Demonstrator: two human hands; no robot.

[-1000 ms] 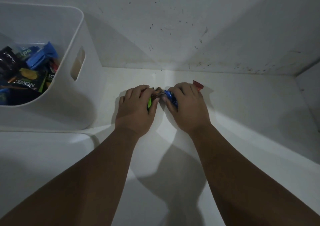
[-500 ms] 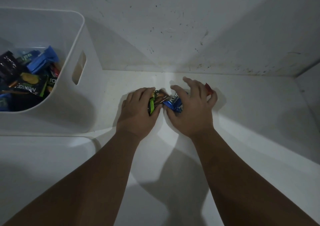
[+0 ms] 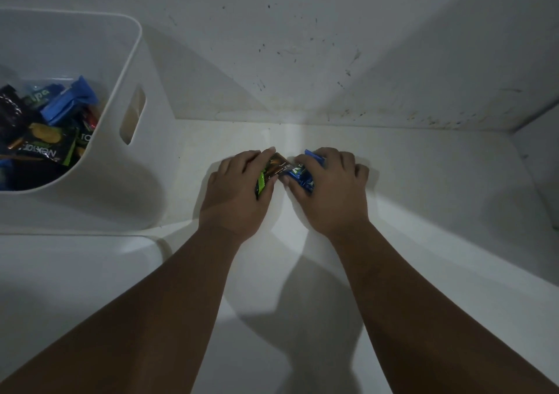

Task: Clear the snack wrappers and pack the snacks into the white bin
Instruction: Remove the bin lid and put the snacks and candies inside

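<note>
White shelf [image 3: 423, 212]; green pack [image 3: 262, 182] under left hand [image 3: 236, 194], blue pack [image 3: 301, 177] under right hand [image 3: 329, 194], both grips clamped

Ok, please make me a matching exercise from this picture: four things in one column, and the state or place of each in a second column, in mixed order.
Things
1. left hand
2. right hand
3. white bin
4. back wall

States or places
a. grips the blue packet
b. speckled with dark marks
c. grips the green-edged packet
d. stands at the left, with snacks inside

Pairs: 1-c, 2-a, 3-d, 4-b
</note>
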